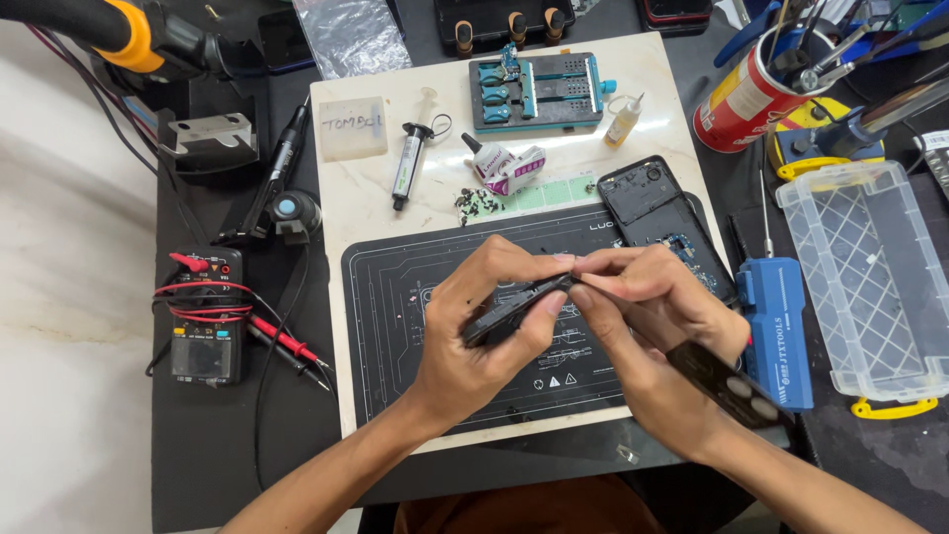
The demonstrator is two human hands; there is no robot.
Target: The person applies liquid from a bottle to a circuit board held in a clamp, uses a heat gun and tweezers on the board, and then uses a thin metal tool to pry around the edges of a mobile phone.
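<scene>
at the far left a multimeter [206, 331] lies on the dark bench with its red and black leads coiled over it, and just right of it a black work mat [395, 326] covers the near part of a pale slab [346, 198]. above the mat the left hand [484, 326] is closed around a dark phone part [514, 307], thumb under and fingers curled over its top edge, tilting it up off the mat. the right hand [652, 316] meets it at the part's right end, thumb and forefinger pinched narrow on that edge, while a flat black pry tool [732, 381] lies along the palm toward the wrist. whether the tool tip sits in the seam i cannot tell. to do this well, i judge the left grip should stay firm but light, with slow, shallow pressure along the edge. further right lie an opened phone body [657, 213], a blue handheld tool [776, 326] and a clear plastic box [865, 277].
</scene>
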